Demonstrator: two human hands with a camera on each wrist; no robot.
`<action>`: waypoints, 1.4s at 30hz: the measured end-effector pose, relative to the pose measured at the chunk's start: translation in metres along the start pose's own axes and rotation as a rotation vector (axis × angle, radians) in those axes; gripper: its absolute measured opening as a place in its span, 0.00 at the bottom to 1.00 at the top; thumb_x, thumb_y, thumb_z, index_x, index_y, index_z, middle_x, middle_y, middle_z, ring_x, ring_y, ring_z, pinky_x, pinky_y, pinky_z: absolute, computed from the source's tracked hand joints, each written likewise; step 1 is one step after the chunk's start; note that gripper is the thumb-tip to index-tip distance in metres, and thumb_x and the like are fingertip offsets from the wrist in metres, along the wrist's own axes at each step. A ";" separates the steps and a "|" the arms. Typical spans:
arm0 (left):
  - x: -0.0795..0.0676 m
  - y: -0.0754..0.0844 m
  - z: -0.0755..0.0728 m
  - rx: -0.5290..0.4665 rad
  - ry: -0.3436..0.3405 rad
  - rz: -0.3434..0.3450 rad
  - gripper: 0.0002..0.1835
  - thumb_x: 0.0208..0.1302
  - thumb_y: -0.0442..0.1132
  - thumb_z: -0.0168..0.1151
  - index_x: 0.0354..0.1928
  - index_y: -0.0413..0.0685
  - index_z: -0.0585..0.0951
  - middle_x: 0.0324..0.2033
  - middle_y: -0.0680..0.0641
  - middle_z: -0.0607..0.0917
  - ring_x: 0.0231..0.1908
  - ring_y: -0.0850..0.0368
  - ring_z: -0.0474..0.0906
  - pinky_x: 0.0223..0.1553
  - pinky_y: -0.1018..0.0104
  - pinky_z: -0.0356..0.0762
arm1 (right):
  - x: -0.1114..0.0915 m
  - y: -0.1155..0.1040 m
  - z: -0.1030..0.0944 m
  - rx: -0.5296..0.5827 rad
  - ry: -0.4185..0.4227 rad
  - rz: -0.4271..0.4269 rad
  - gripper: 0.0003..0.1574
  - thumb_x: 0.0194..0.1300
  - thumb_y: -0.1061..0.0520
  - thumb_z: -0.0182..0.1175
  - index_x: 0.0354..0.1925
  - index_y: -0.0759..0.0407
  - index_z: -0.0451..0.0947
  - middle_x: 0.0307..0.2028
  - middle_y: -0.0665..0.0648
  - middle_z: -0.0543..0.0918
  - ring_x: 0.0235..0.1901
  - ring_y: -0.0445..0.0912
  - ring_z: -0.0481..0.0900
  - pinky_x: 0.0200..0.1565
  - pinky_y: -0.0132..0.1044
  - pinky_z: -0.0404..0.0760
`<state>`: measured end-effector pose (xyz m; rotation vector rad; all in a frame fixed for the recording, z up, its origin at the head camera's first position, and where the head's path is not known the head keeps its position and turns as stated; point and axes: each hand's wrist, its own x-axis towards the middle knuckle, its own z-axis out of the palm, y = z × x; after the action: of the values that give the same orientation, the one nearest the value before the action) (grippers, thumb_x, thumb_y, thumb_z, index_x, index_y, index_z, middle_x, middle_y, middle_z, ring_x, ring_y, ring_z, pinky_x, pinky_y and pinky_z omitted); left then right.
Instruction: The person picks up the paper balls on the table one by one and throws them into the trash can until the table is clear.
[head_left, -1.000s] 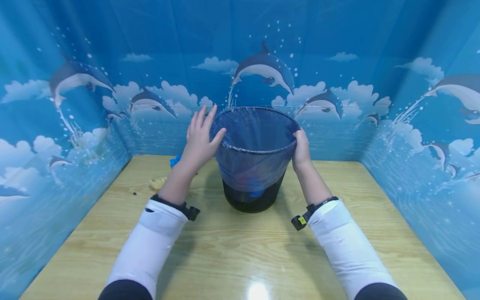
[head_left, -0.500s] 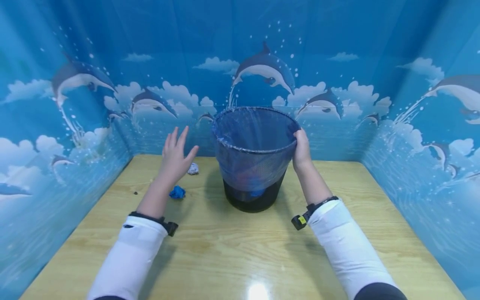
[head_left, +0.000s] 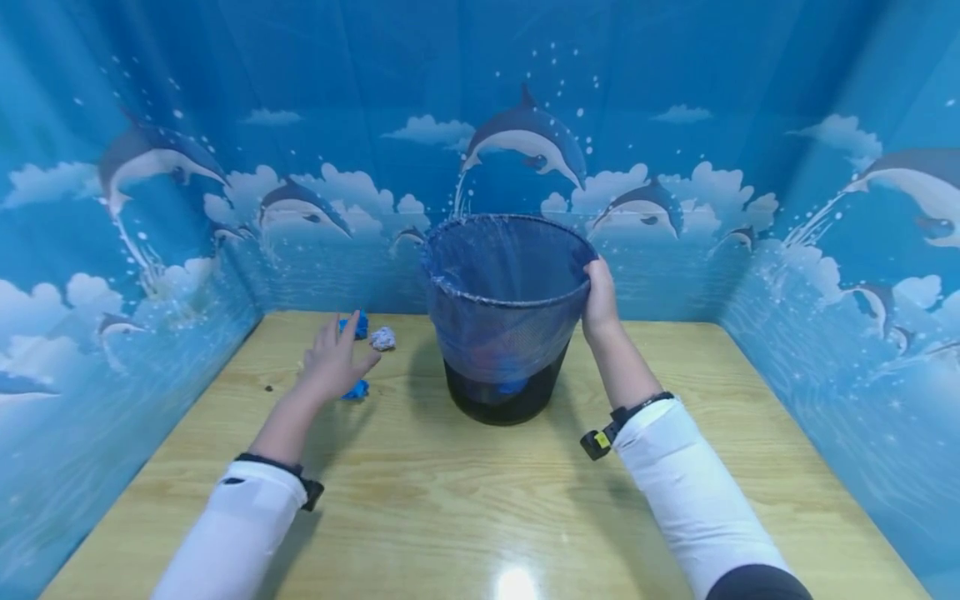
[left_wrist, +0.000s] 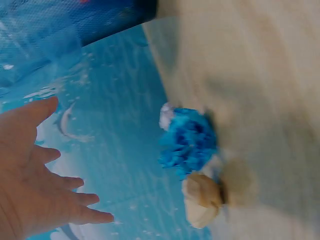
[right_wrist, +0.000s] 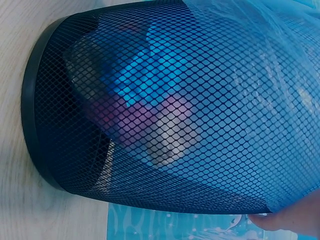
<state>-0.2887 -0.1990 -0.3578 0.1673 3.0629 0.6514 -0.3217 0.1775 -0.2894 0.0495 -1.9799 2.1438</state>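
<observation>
Okay, dolphin backdrop (head_left: 300, 83) spans the far, left and right sides, behind a wood-look table (head_left: 450, 500). Black mesh bin (head_left: 502, 408) stands upright at far centre, a see-through blue bag (head_left: 510, 333) lining it and folded over the rim. Right hand (head_left: 602, 300) grasps the bin's rim through the bag, at its right side; bin sits directly left of that grip. Left hand (head_left: 330, 367) is released, fingers spread, above the table left of the bin. Wads lie about it: one blue wad (head_left: 362, 325) far, by the fingertips, another (head_left: 356, 389) nearer, white wad (head_left: 382, 338) just right. Tan wad (left_wrist: 201, 200) shows in the left wrist view, beside a blue one. Dark speck (head_left: 268, 388) lies farther left.
</observation>
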 end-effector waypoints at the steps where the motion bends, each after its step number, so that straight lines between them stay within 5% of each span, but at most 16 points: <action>1: 0.000 -0.003 0.004 0.001 -0.001 -0.003 0.46 0.70 0.55 0.51 0.77 0.47 0.37 0.73 0.28 0.35 0.71 0.25 0.32 0.63 0.24 0.38 | 0.000 0.000 0.000 -0.004 0.000 0.002 0.44 0.64 0.53 0.32 0.76 0.60 0.38 0.77 0.55 0.43 0.76 0.49 0.41 0.73 0.44 0.45; 23: -0.009 -0.028 0.033 0.062 -0.172 0.068 0.44 0.68 0.50 0.56 0.75 0.39 0.45 0.73 0.29 0.35 0.70 0.26 0.23 0.61 0.23 0.29 | 0.000 0.000 -0.001 0.017 -0.006 -0.009 0.43 0.64 0.53 0.32 0.76 0.59 0.39 0.77 0.55 0.44 0.75 0.49 0.44 0.73 0.44 0.47; 42: -0.006 -0.035 0.050 0.154 -0.208 0.107 0.41 0.62 0.45 0.64 0.70 0.31 0.58 0.68 0.20 0.53 0.67 0.20 0.46 0.65 0.31 0.49 | 0.001 0.000 0.000 0.016 -0.020 -0.008 0.43 0.65 0.54 0.33 0.76 0.60 0.39 0.76 0.56 0.45 0.75 0.50 0.45 0.73 0.45 0.47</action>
<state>-0.2849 -0.2108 -0.4175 0.3776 2.9157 0.3727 -0.3226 0.1778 -0.2893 0.0816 -1.9704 2.1618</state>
